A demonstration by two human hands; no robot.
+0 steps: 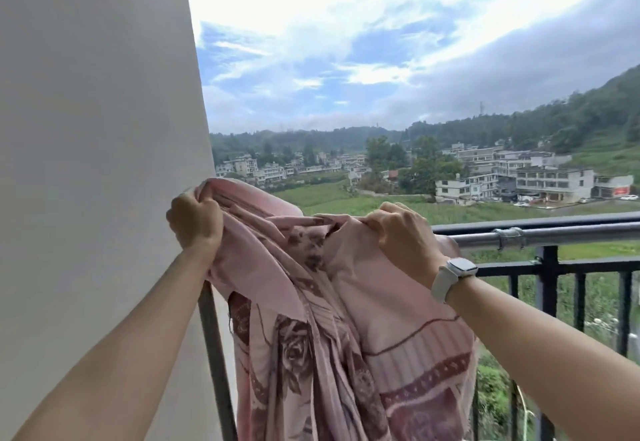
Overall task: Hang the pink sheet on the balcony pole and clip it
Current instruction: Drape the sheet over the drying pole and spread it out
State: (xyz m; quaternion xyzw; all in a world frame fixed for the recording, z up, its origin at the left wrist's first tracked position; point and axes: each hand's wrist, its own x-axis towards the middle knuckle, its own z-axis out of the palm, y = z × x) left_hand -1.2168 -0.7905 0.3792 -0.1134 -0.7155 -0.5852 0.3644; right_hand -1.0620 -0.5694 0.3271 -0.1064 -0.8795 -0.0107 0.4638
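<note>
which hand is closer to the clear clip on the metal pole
Right. The right hand grips the pink sheet near the pole, a short way left of the clip. The left hand holds the sheet's far end by the wall.

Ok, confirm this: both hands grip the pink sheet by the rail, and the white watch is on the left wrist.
Wrong wrist. The head view shows the white watch on the right wrist. The rest holds: the left hand and the right hand both grip the pink sheet by the rail.
</note>
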